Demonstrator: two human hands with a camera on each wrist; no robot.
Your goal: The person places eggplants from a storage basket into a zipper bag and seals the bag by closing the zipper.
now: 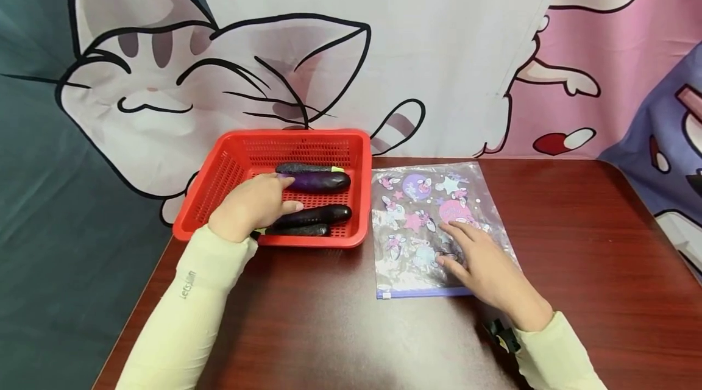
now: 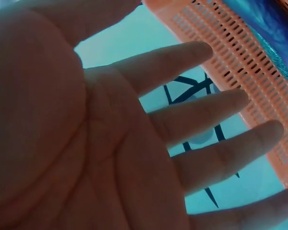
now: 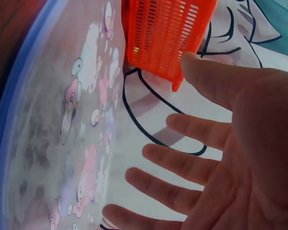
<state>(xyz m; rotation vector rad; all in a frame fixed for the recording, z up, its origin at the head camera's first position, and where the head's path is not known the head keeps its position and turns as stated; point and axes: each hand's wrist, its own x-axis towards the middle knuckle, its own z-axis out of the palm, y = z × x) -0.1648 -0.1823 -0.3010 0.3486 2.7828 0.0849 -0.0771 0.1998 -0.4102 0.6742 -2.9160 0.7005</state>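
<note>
Several dark purple eggplants (image 1: 320, 181) lie in a red perforated plastic basket (image 1: 359, 195). In the head view my left hand (image 1: 255, 201) hovers over the basket's left part, its index fingertip overlapping the upper eggplant. The left wrist view shows the palm (image 2: 110, 129) with fingers spread straight, holding nothing. My right hand (image 1: 488, 265) is above the right side of a clear zip bag (image 1: 395, 274) printed with pink, blue and purple figures. Its fingers are extended and apart in the right wrist view, with nothing in them. The bag lies flat, its blue zip edge with a white slider facing me.
Both basket and bag are on a dark red-brown wooden table (image 1: 307, 317). Behind it hangs a cloth backdrop (image 1: 439, 42) with a cartoon cat. A black band (image 1: 501, 336) shows at the right wrist. The basket stands against the backdrop, left of the bag.
</note>
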